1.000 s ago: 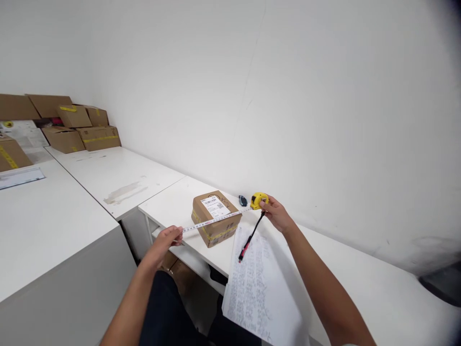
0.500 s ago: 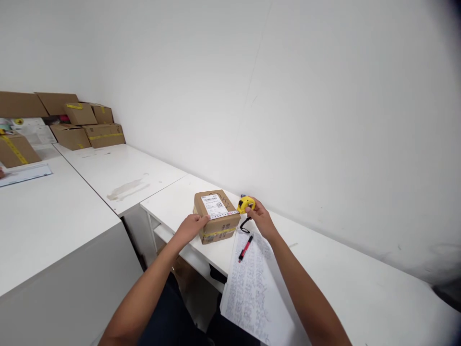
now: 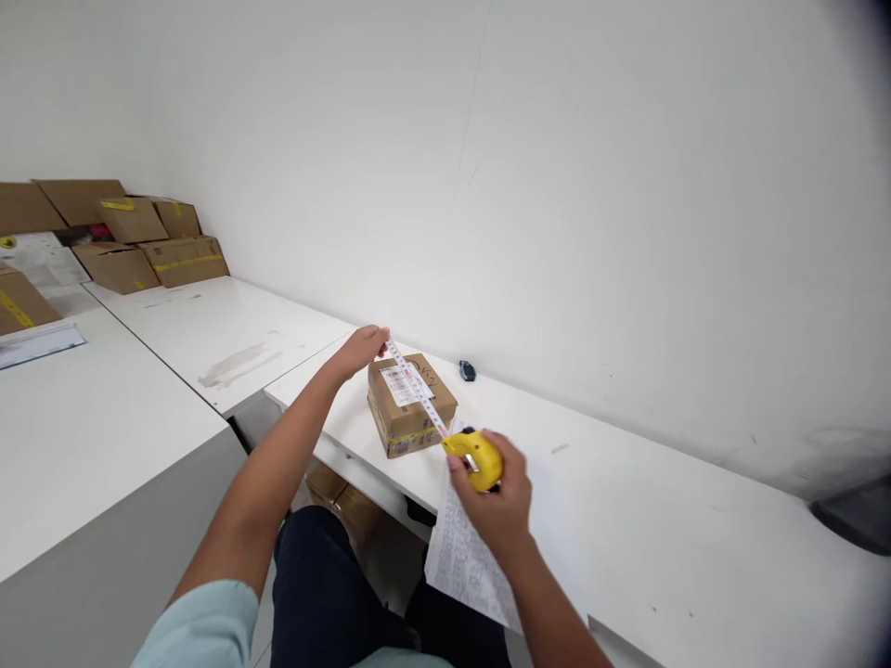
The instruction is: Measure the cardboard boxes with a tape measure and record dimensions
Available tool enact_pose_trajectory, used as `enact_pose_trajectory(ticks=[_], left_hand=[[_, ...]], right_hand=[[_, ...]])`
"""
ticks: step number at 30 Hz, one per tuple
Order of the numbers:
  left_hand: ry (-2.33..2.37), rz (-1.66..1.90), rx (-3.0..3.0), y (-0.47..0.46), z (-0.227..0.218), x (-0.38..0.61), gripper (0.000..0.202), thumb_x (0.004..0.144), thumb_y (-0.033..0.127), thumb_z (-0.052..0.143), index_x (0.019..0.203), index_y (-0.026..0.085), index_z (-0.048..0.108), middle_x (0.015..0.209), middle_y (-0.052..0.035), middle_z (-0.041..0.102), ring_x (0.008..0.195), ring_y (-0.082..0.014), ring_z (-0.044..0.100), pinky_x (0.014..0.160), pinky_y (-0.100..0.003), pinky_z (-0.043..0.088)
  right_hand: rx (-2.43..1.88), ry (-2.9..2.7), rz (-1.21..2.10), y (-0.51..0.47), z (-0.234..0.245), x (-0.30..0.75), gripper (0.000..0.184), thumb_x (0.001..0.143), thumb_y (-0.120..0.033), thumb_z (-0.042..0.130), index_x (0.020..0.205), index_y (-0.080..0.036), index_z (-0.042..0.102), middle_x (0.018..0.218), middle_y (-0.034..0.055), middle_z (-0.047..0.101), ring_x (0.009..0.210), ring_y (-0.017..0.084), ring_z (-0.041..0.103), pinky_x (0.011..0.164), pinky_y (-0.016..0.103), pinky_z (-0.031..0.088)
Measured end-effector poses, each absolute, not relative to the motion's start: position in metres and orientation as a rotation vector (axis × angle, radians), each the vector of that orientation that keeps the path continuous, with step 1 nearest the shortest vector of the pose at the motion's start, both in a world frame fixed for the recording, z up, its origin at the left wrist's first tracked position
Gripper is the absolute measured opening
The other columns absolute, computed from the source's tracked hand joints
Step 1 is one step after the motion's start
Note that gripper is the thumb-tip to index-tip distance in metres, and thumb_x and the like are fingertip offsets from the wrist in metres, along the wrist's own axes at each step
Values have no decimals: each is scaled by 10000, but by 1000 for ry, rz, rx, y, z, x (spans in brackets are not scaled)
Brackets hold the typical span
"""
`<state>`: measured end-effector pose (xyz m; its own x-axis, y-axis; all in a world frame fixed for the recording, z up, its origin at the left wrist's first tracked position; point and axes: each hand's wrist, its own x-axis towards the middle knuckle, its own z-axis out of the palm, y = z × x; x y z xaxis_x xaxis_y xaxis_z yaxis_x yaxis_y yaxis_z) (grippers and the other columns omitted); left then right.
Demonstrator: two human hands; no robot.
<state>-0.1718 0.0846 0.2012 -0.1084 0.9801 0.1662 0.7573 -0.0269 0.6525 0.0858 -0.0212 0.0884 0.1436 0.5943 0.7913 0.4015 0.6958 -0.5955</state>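
Turned since the earlier frame, the yellow tape measure (image 3: 489, 461) points its flat, printed white blade (image 3: 420, 393) across the cardboard carton (image 3: 405, 427), long axis running from beyond the carton's far edge to its near side. Left hand (image 3: 364, 350) pinches the blade's far end; right hand (image 3: 508, 503) wraps the rounded case (image 3: 490, 455) by the carton's near side.

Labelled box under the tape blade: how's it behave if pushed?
The labelled box would probably slide, not roll: flat faces, flat on the white table. It seems unlikely to tip, looking low and broad. Likely fairly stiff, since its cardboard edges look straight; weight can't be told.
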Motion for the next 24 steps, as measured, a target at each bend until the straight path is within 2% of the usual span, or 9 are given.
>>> enact_pose_trajectory(ticks=[2,5,9,12,17,21,24], left_hand=[[2028,761,1833,111,198,-167,397,902,492,400,808,165,604,928,-126,686,869,-235,631,754,-321,464],[2105,582,1848,130,180,-159,381,900,469,430,828,160,642,990,-148,704,914,-262,642,794,-348,458],[2143,461,1914,130,160,-156,407,932,447,365,956,183,674,1147,-131,689,1016,-271,632,846,-364,454],[2212,446,1907,130,156,-159,414,931,444,373,960,171,683,1152,-154,686,1049,-309,619,865,-404,446],[2222,580,1909,126,161,-158,371,943,414,384,872,182,665,1050,-127,708,984,-282,631,815,-367,457],[2195,869,1979,98,172,-145,391,997,371,252,986,199,602,1104,-101,670,1044,-234,596,852,-337,448],[2004,1067,2052,54,171,-125,355,999,417,279,1017,207,565,1072,-71,661,1001,-191,599,847,-303,458]], right_hand=[[-873,-1552,-2,-30,83,66,388,806,-325,691,1163,-210,590,927,83,676,745,203,659,619,311,553],[-999,-1635,-63,-14,81,46,332,858,-338,608,1158,-195,611,840,71,661,677,194,641,549,288,516],[-1145,-1730,95,20,91,38,369,872,-371,543,1204,-219,589,1037,80,678,864,224,671,645,307,543],[-1204,-1803,217,29,101,36,393,857,-366,541,1235,-261,563,1152,52,661,929,232,667,681,329,547],[-1240,-1831,338,24,100,41,423,867,-402,540,1274,-285,537,1242,45,635,969,239,671,698,343,548],[-1188,-1728,409,15,87,52,541,859,-463,580,1345,-238,497,1313,85,611,1119,271,629,847,391,542],[-1174,-1528,416,2,76,62,592,829,-489,633,1331,-202,511,1266,115,637,1087,279,642,843,401,550]])
